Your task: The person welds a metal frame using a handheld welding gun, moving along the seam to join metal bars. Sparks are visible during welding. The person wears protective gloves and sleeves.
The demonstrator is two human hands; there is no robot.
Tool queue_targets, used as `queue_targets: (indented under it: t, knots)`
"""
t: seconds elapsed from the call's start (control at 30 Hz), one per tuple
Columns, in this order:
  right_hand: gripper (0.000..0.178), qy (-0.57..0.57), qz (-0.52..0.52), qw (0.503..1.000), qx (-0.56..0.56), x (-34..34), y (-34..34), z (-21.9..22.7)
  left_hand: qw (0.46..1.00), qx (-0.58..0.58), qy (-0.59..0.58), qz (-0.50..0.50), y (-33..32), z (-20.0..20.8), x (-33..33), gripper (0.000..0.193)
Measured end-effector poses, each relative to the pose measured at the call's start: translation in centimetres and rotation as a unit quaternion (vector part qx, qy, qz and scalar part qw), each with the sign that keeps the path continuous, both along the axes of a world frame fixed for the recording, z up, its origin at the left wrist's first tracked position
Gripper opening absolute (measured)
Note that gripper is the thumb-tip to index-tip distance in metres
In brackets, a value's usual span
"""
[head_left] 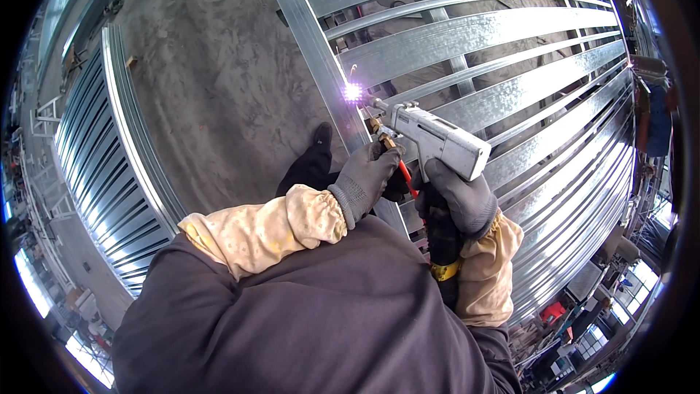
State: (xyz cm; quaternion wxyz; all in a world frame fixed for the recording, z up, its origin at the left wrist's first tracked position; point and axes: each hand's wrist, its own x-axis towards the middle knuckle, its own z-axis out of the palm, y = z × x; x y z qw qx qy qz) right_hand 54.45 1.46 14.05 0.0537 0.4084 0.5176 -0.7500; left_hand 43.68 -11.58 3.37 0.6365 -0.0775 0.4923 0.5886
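Observation:
My right hand (464,201), in a grey glove, is wrapped round the handle of a silver-grey welding gun (441,138). The gun's nozzle points up and left at a bright violet-white spark (353,93). That glow sits where a galvanized steel slat meets the long frame rail (310,40). Below the nozzle, my gloved left hand (368,179) is closed round a brass fitting (384,135) with a red hose (407,175) running from it. The glare hides the exact point of contact. Pale protective sleeves cover both forearms.
Parallel steel slats (467,33) of the frame spread across the right side, with gaps between them. Another slatted metal panel (109,182) lies at left. A dark shoe (323,133) stands on the grey floor (219,66). Clutter and a red object (553,312) lie at the lower right.

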Motion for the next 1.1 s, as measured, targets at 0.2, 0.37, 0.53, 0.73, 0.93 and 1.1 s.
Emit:
queue_targets:
  t: [0.2, 0.37, 0.53, 0.73, 0.93, 1.1]
  knots:
    - [0.038, 0.0, 0.001, 1.0, 0.017, -0.1, -0.3, 0.1, 1.0, -0.002, -0.014, 0.008, 0.1, -0.1, 0.2, 0.014]
    - [0.024, -0.015, 0.01, 1.0, -0.009, 0.1, 0.0, 0.5, 1.0, -0.002, -0.005, 0.002, 0.0, -0.3, 0.4, 0.014]
    - [0.038, -0.007, 0.026, 0.999, 0.033, -0.1, -0.2, 0.2, 1.0, 0.008, -0.005, 0.008, -0.1, -0.7, 0.5, 0.014]
    - [0.032, -0.017, 0.028, 0.999, 0.034, -0.2, -0.2, 0.4, 1.0, -0.01, -0.007, 0.005, 0.0, -0.8, 0.5, 0.018]
    - [0.032, -0.021, 0.035, 0.999, 0.034, -0.3, -0.2, 0.5, 1.0, -0.004, 0.001, -0.016, 0.0, -0.1, 0.2, 0.018]
    - [0.032, -0.014, 0.017, 0.999, 0.034, -0.2, -0.5, 0.5, 0.999, -0.005, 0.02, -0.035, -0.1, 0.2, 0.1, 0.021]
